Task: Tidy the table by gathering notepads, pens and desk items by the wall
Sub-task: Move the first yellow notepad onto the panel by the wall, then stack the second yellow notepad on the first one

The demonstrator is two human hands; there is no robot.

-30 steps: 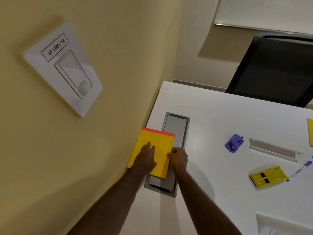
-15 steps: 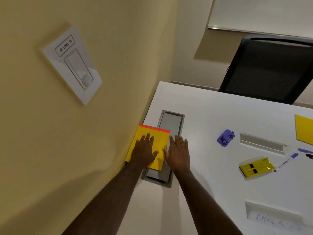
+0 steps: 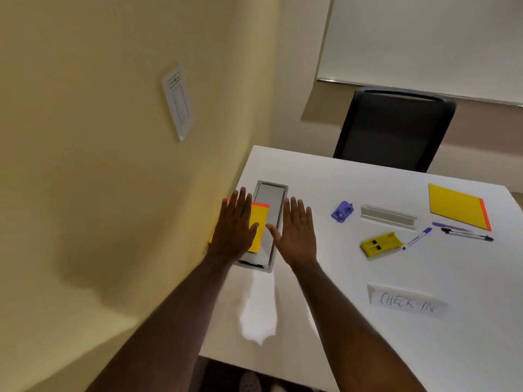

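White tabletop (image 3: 353, 292) met yellow wall on left. Left hand (image 3: 233, 230) lay flat, fingers straight, over yellow notepad (image 3: 259, 222) by wall. Right hand (image 3: 297, 233) flat too, held nothing, just right of pad. 2nd notepad (image 3: 455, 205), pens (image 3: 464, 233) & purple item (image 3: 342, 212) sat well right of both hands.

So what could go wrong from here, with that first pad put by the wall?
1. The yellow notepad lies partly over the grey floor-box lid set in the table, so it may sit unevenly or block the lid.
2. The pens near the second notepad are round and could roll when gathered.
3. The blue marker lies close beside the yellow holder; grabbing one may knock the other.
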